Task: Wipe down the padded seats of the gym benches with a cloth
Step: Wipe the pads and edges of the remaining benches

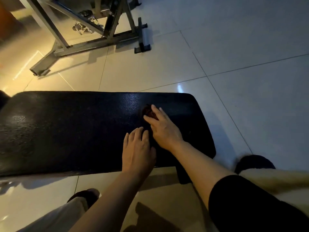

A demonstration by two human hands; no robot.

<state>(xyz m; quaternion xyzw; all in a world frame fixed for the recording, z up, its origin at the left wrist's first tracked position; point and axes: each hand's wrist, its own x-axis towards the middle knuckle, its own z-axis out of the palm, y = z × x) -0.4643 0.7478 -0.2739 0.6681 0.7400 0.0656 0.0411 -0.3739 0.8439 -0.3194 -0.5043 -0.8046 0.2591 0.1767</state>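
A black padded bench seat (66, 131) stretches across the middle of the view, its rounded end at the right. My right hand (163, 127) lies flat on the pad near that end, fingers straight, pressing on a dark cloth (148, 112) that shows only a little past the fingertips. Just to its left my left hand (138, 151) rests on the pad, fingers relaxed and holding nothing. The cloth is hard to make out against the black pad.
A grey metal gym frame (70, 46) with a black footed crossbar (143, 37) stands on the glossy tiled floor (234, 64) beyond the bench. My feet in dark slippers (254, 162) stand at the bench's near side.
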